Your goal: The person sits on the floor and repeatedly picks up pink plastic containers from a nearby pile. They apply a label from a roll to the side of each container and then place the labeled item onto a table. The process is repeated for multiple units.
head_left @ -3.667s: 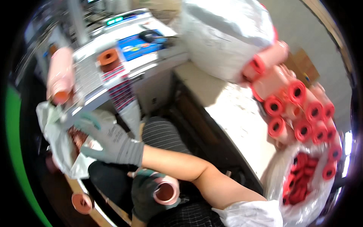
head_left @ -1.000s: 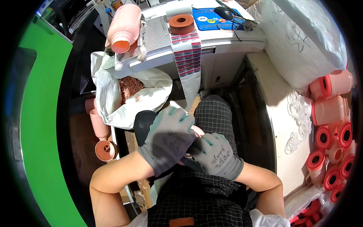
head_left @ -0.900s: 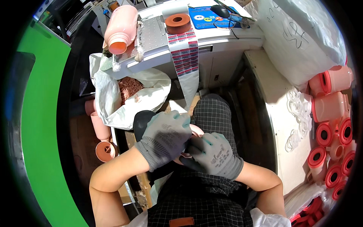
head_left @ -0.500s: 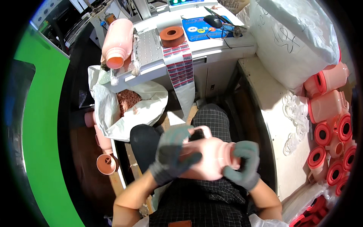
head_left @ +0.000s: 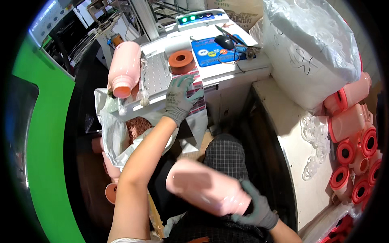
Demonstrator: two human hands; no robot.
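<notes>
Over my lap lies a pink plastic bottle (head_left: 206, 187), tilted, its rounded base toward the upper left. My right hand (head_left: 259, 208), in a grey-green work glove, is closed around the neck end, which it partly hides. My left hand (head_left: 180, 97), gloved alike, reaches out to the strip of red-and-white labels (head_left: 198, 97) that hangs over the white table's front edge. Its fingers rest on the labels, with thumb and fingers apart. Just behind it sits a brown ring-shaped roll (head_left: 181, 61) on the strip. Another pink bottle (head_left: 125, 71) lies on the table to the left.
A white sack of pink scraps (head_left: 117, 141) stands below the table. At right, a bench (head_left: 279, 117) bears clear rings (head_left: 314, 133) and a large white bag (head_left: 304, 56). Beyond are several pink bottles with red rims (head_left: 346, 152). A mouse (head_left: 224, 41) lies on a blue mat.
My left hand has let go of the bottle and moved forward to the label strip. The bottle has turned, staying in my right hand, which has moved lower. The view has tilted up slightly.
</notes>
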